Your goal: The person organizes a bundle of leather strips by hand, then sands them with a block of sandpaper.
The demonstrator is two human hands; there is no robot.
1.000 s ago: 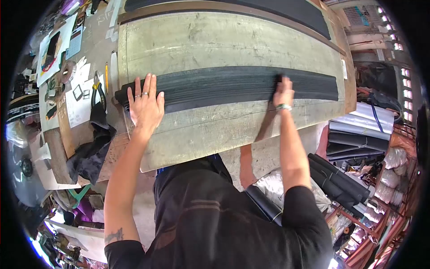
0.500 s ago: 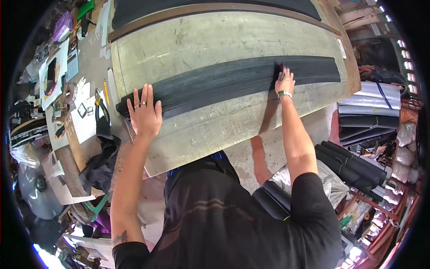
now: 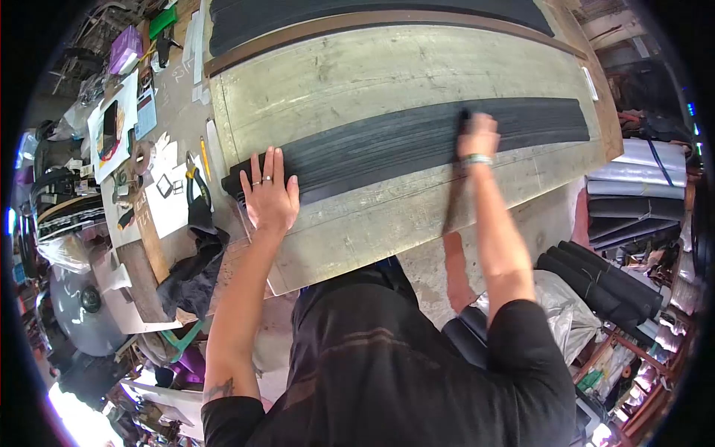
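Long dark strips (image 3: pixel 387 149) of thin sheet material lie side by side across a worn pale board (image 3: pixel 357 78). My left hand (image 3: pixel 271 197) rests flat on the strips' left end, fingers spread, with a ring on one finger. Over the right half of the strips, my right hand (image 3: pixel 480 138) is closed and smeared by motion. It grips a small dark tool (image 3: pixel 465 119) whose kind I cannot make out; its lower end is over the strips.
A brown bar (image 3: pixel 387 18) crosses the board's far side, with more dark sheet behind it. To the left lie pliers (image 3: pixel 195 182), a yellow pencil (image 3: pixel 204 156), papers and a dark cloth (image 3: pixel 195 276). Rolled material (image 3: pixel 603 279) is stacked at right.
The view has turned slightly left, so everything sits further right. Relative to the strips, my right hand has shifted left with the dark tool. My left hand stays on the strips' left end.
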